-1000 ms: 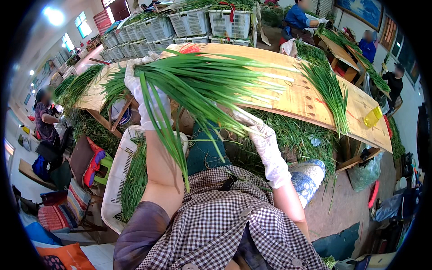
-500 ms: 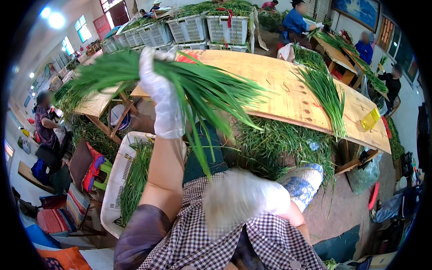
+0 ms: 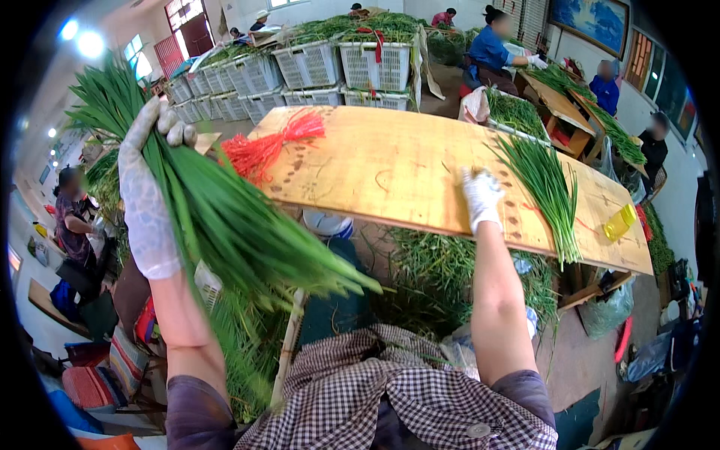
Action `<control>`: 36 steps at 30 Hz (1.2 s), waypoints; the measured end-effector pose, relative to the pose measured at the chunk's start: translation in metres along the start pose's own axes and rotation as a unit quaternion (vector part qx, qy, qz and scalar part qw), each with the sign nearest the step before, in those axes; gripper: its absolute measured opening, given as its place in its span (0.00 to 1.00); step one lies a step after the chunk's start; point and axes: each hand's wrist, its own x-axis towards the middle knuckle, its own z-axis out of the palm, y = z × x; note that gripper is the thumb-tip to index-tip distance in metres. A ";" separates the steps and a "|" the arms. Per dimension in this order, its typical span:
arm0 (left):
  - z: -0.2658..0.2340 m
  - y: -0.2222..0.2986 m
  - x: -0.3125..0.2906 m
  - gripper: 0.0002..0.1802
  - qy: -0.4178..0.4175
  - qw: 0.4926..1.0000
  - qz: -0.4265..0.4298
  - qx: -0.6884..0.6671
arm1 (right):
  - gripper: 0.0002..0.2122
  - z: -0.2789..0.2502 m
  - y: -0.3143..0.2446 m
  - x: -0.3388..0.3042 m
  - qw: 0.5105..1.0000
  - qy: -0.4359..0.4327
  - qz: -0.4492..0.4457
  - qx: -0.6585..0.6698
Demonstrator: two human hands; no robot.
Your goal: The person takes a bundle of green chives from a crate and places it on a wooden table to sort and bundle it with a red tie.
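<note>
My left hand, in a whitish stained glove, is closed around a big bunch of green garlic chives. The bunch is raised at the left, its leaves slanting down toward my lap. On the wooden board, my right hand, gloved in white, rests with its partly bent fingers on the surface; no bunch is in it. Just right of that hand lies a smaller bunch of chives. Red ties are heaped at the board's left end.
A yellow container stands at the board's right end. Loose greens heap beneath it. White crates of greens are stacked behind. Beside my left arm sits a basket of greens. Several people are nearby, one in blue.
The bunch in my left hand has swung left and tilted, uncovering the red ties. My right hand has gone from my lap, forward and right, onto the board.
</note>
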 end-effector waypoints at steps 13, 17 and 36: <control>0.034 -0.243 0.103 0.17 -0.284 0.925 0.051 0.249 | 0.37 -0.114 0.008 -0.053 0.424 -0.383 0.021 0.821; 0.001 -0.336 0.121 0.25 -0.249 0.818 -0.030 0.518 | 0.38 -0.114 0.018 -0.018 0.649 -0.397 -0.037 0.647; -0.056 -0.385 -0.319 0.11 -0.625 0.611 -0.290 0.389 | 0.21 -0.115 -0.038 -0.041 0.876 -0.242 -0.415 -0.030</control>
